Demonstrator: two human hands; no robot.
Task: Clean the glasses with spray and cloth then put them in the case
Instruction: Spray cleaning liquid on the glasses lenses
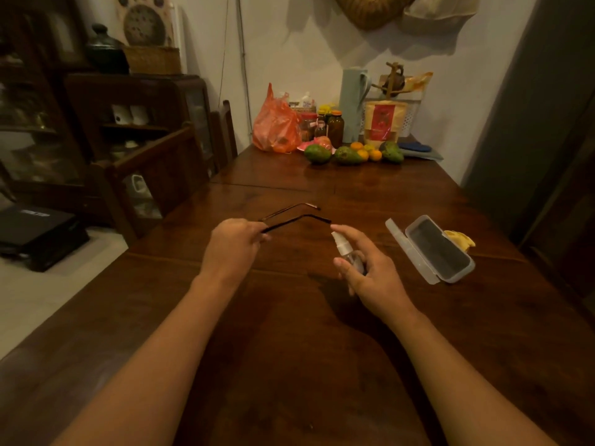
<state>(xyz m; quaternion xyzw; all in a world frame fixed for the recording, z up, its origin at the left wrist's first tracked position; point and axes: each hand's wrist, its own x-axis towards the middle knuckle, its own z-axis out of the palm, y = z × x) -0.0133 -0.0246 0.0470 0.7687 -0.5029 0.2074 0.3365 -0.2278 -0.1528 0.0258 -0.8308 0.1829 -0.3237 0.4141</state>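
Plastic bottle [342,244] (spray) in curled right hand [375,280]

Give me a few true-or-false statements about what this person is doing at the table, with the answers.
1. The left hand holds the glasses. True.
2. The right hand holds a cloth. False: it grips a small spray bottle; the yellow cloth lies on the table just beyond the case.
3. The case is closed. False: it lies open on the table, to the right of the hands.
4. The arms of the glasses are unfolded and point away from the person. True.
5. Fruit sits at the far end of the table. True.
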